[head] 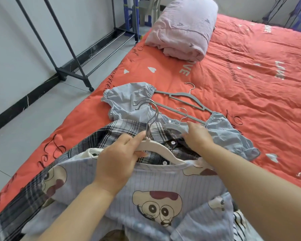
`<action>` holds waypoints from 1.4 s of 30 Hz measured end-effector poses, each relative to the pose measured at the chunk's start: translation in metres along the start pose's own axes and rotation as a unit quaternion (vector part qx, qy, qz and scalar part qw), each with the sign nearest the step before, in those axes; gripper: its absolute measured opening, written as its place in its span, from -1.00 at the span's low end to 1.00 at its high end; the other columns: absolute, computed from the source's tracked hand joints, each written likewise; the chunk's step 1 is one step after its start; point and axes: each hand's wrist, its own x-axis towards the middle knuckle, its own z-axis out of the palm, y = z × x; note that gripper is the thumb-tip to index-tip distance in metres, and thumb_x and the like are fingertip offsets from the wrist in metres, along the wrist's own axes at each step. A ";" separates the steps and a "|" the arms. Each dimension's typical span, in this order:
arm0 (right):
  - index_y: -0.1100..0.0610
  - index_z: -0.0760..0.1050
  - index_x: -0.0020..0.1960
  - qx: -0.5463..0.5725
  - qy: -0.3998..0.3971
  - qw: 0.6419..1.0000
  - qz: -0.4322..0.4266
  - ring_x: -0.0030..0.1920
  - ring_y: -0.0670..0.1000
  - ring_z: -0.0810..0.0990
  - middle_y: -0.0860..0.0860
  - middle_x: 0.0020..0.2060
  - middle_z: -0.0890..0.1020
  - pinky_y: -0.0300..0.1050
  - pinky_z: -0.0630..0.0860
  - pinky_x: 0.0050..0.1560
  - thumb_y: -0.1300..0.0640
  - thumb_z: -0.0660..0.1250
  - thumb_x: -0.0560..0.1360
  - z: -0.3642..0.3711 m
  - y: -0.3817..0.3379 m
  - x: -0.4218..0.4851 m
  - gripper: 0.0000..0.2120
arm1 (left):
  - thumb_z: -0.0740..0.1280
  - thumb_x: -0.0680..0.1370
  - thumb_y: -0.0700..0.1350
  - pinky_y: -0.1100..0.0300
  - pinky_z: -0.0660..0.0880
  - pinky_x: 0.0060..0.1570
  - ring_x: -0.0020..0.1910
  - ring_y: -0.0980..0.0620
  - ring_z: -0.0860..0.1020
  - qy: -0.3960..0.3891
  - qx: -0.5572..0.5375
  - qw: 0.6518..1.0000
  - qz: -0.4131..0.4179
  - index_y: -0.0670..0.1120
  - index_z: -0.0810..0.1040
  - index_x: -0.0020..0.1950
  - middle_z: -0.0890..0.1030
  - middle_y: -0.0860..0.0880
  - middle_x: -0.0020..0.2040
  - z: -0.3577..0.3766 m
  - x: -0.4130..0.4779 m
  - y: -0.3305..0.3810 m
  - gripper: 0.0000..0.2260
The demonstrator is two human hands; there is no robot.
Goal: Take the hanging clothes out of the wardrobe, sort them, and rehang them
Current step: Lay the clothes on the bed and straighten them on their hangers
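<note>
A pile of clothes on hangers lies on the red bed (pixel 250 80) in front of me. On top is a pale blue cartoon-print shirt (pixel 156 193) on a white hanger (pixel 161 150). My left hand (pixel 118 159) grips that hanger near its metal hooks (pixel 152 117). Under it lies a black-and-white plaid shirt (pixel 115 131). My right hand (pixel 196 136) pinches the plaid collar and a second white hanger beside it. A light blue puff-sleeve top (pixel 129 96) lies further back. Two empty grey hangers (pixel 184 100) rest on the bedcover beyond it.
A rolled pink quilt (pixel 182 30) sits at the far end of the bed. An empty black clothes rack on wheels (pixel 73 66) stands on the tiled floor to the left, by the wall. Blue frames stand at the back.
</note>
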 end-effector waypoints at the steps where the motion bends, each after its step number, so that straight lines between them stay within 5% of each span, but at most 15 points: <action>1: 0.16 0.35 0.29 -0.012 -0.006 1.000 0.001 0.20 0.17 0.47 0.14 0.20 0.50 -0.05 0.39 -0.01 0.12 0.23 0.56 0.008 -0.002 0.005 -0.68 | 0.18 0.45 0.02 0.14 0.46 -0.55 -0.44 0.00 0.52 0.002 -0.005 1.000 0.002 -0.14 0.57 0.21 0.55 -0.01 -0.25 0.001 0.000 -0.001 -0.58; 5: 0.14 0.46 0.08 0.004 0.040 0.999 -0.001 0.07 0.15 0.51 0.11 0.09 0.55 -0.08 0.40 -0.10 0.15 0.22 0.55 0.026 -0.006 0.011 -0.86 | 0.30 0.43 -0.04 0.18 0.46 -0.53 -0.41 0.03 0.53 -0.002 -0.003 1.000 0.010 -0.12 0.56 0.23 0.55 0.02 -0.24 0.000 -0.003 -0.003 -0.60; 15: 0.09 0.48 0.27 0.025 0.234 0.966 -0.104 -0.06 0.20 0.55 0.12 -0.02 0.55 -0.09 0.38 -0.24 0.07 0.28 0.53 -0.049 -0.004 -0.058 -0.68 | 0.23 0.49 -0.03 0.15 0.50 -0.50 -0.40 0.07 0.49 -0.006 -0.057 0.998 0.041 -0.09 0.47 0.31 0.53 0.02 -0.22 -0.047 -0.002 0.024 -0.60; 21: 0.22 0.60 0.13 0.085 0.295 0.945 -0.117 -0.25 0.22 0.57 0.20 -0.27 0.57 -0.12 0.36 -0.25 0.23 0.47 0.38 -0.117 -0.011 -0.124 -0.68 | 0.26 0.48 -0.06 0.25 0.49 -0.44 -0.34 0.16 0.46 0.029 -0.074 0.992 0.095 -0.04 0.38 0.34 0.53 0.05 -0.21 -0.131 0.009 0.069 -0.58; 26: 0.18 0.59 0.16 0.104 0.317 0.934 -0.124 -0.17 0.20 0.57 0.18 -0.22 0.60 -0.13 0.37 -0.19 0.20 0.46 0.40 -0.184 -0.036 -0.181 -0.67 | 0.30 0.46 -0.05 0.40 0.33 -0.41 -0.41 0.16 0.41 0.071 -0.058 0.987 0.130 -0.06 0.45 0.31 0.53 0.05 -0.25 -0.218 0.009 0.105 -0.58; 37: 0.08 0.58 0.17 0.129 0.339 0.905 -0.223 -0.05 0.07 0.54 0.07 -0.07 0.60 -0.28 0.23 -0.17 0.12 0.40 0.45 -0.287 -0.122 -0.297 -0.71 | 0.20 0.48 0.07 0.34 0.44 -0.46 -0.40 0.18 0.42 0.104 -0.064 0.986 0.117 0.04 0.35 0.33 0.49 0.17 -0.16 -0.366 -0.041 0.153 -0.58; 42: 0.07 0.53 0.25 0.131 0.376 0.874 -0.278 -0.04 0.09 0.54 0.10 -0.04 0.59 -0.23 0.31 -0.10 0.10 0.35 0.49 -0.331 -0.159 -0.364 -0.67 | 0.23 0.48 0.06 0.41 0.40 -0.38 -0.28 0.16 0.42 0.152 -0.052 0.980 0.119 -0.11 0.46 0.30 0.45 0.18 -0.13 -0.427 -0.070 0.177 -0.56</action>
